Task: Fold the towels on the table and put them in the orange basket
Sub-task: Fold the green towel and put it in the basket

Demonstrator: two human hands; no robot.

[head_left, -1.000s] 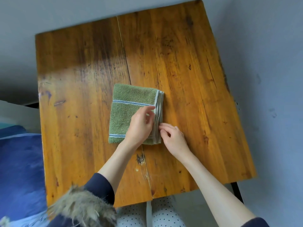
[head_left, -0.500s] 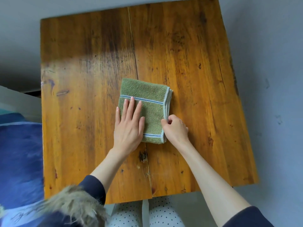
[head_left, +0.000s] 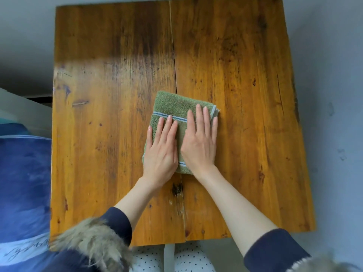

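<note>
Both hands, left hand (head_left: 160, 152) and right hand (head_left: 200, 142), lie flat with straight fingers on the folded green towel (head_left: 172, 104) mid-tabletop (head_left: 98, 134); soft, light and floppy, it is probably best lifted by pinching its stacked right edge.

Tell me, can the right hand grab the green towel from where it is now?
Probably yes. The right hand already lies flat on the green towel, beside the left hand, and nothing sits between them.

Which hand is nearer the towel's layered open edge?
Right. The right hand lies flat beside the layered edge; the left hand presses the towel's opposite side.
</note>
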